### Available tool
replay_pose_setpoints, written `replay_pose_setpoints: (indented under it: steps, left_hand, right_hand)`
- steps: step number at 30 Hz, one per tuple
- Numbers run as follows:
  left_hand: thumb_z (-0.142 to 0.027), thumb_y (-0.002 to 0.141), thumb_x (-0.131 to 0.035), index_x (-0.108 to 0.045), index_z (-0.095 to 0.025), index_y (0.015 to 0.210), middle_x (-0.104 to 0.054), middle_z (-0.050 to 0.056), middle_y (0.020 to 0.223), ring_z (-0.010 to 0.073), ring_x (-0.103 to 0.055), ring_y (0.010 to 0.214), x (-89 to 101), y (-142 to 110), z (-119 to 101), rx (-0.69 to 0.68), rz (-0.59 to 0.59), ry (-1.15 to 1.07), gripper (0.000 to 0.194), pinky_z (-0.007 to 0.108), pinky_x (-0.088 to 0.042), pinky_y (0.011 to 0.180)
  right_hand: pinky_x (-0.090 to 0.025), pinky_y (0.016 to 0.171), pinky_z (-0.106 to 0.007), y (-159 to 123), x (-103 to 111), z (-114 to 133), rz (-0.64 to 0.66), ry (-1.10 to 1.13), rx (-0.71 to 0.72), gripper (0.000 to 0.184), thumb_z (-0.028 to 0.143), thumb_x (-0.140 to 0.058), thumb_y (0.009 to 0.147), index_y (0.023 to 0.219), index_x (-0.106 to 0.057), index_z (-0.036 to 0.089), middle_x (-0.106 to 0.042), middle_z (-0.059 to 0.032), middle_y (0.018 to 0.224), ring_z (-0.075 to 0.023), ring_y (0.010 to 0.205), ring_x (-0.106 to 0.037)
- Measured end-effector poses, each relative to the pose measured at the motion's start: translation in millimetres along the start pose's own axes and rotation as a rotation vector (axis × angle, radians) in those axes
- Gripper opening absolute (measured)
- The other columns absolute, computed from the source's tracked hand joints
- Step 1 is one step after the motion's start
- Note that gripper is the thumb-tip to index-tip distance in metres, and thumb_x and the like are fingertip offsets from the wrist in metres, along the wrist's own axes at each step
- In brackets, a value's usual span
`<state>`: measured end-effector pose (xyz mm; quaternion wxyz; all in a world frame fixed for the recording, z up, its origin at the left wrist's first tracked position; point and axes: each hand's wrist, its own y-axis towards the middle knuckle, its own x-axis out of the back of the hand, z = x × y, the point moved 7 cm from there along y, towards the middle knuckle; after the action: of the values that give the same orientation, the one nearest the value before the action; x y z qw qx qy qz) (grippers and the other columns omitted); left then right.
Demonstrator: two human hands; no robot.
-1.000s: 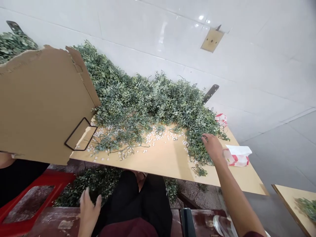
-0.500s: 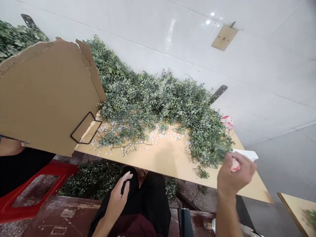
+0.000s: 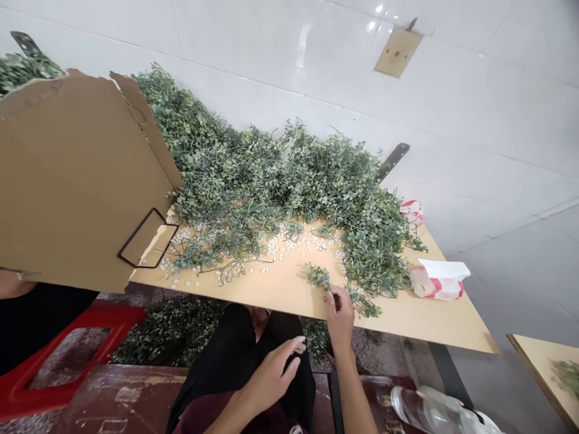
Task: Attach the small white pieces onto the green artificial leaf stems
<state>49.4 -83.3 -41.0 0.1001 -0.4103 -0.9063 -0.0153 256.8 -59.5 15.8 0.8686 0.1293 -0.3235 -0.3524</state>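
My right hand (image 3: 341, 313) pinches a small sprig of artificial greenery (image 3: 318, 276) by its stem, just above the front part of the wooden table (image 3: 289, 283). My left hand (image 3: 277, 371) hovers over my lap, its thumb and fingers apart and nothing visible in it. Behind the sprig, a large heap of green artificial foliage (image 3: 280, 175) runs along the wall. Small white beads (image 3: 289, 241) lie scattered on the tabletop in front of it, among thinner loose stems (image 3: 235, 235).
An upright cardboard sheet (image 3: 85, 181) and a black wire frame (image 3: 149, 238) stand at the left. A tissue pack (image 3: 438, 283) lies on the right. Beside a red stool (image 3: 67, 355) part of another person shows. More foliage (image 3: 172, 331) is under the table.
My right hand has moved left from beside the tissue pack, carrying the sprig to the table's front middle. My left hand has shifted right across my lap. The view has shifted slightly.
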Motion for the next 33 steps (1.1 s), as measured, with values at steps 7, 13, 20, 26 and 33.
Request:
replay_pose_setpoints:
  steps: [7,13,20,26,33]
  left_hand:
    - [-0.030,0.099,-0.040,-0.048,-0.032,0.138,-0.061,0.001,0.130,0.0162,-0.056,0.122,-12.4,10,-32,-0.111,0.102,0.031,0.040,0.031,-0.043,0.110]
    - [-0.030,0.100,-0.038,-0.047,-0.030,0.138,-0.060,0.002,0.130,0.0148,-0.056,0.121,-2.6,5,-15,-0.081,0.053,0.062,0.039,0.028,-0.042,0.109]
    - [-0.032,0.100,-0.040,-0.049,-0.029,0.137,-0.061,0.003,0.129,0.0157,-0.057,0.120,0.4,-2,4,-0.022,-0.034,0.015,0.039,0.029,-0.042,0.109]
    - [-0.037,0.100,-0.041,-0.054,-0.023,0.132,-0.066,0.006,0.121,0.0167,-0.061,0.113,11.0,7,4,-0.002,-0.122,-0.150,0.038,0.030,-0.045,0.107]
    - [-0.033,0.098,-0.046,-0.045,-0.027,0.144,-0.045,0.009,0.148,0.0219,-0.042,0.137,64.8,1,-30,-0.196,-0.256,-0.121,0.046,0.037,-0.032,0.118]
  right_hand:
    - [-0.045,0.095,-0.035,22,-3,-20,0.210,-0.004,-0.053,0.036,0.047,-0.049,0.095,0.100,-0.063,0.015,-0.064,-0.0123,0.109,-0.0225,0.106,-0.059]
    - [-0.051,0.083,-0.033,90,40,-8,0.112,-0.006,-0.061,0.041,0.051,-0.055,0.091,0.106,-0.068,0.015,-0.068,-0.0112,0.105,-0.0195,0.091,-0.064]
    - [-0.054,0.086,-0.034,171,113,44,-0.306,0.630,-0.016,0.041,0.045,-0.079,0.071,0.088,-0.059,0.014,-0.067,-0.0053,0.091,-0.0161,0.088,-0.067]
    - [-0.052,0.053,-0.022,100,43,69,0.183,0.611,-0.283,0.038,0.045,-0.078,0.072,0.085,-0.062,0.013,-0.060,-0.0004,0.064,-0.0112,0.054,-0.059]
    - [-0.033,0.031,-0.018,-68,-76,71,0.725,0.955,-0.835,0.051,0.060,-0.077,0.071,0.079,-0.056,0.014,-0.048,0.0039,0.046,-0.0087,0.030,-0.041]
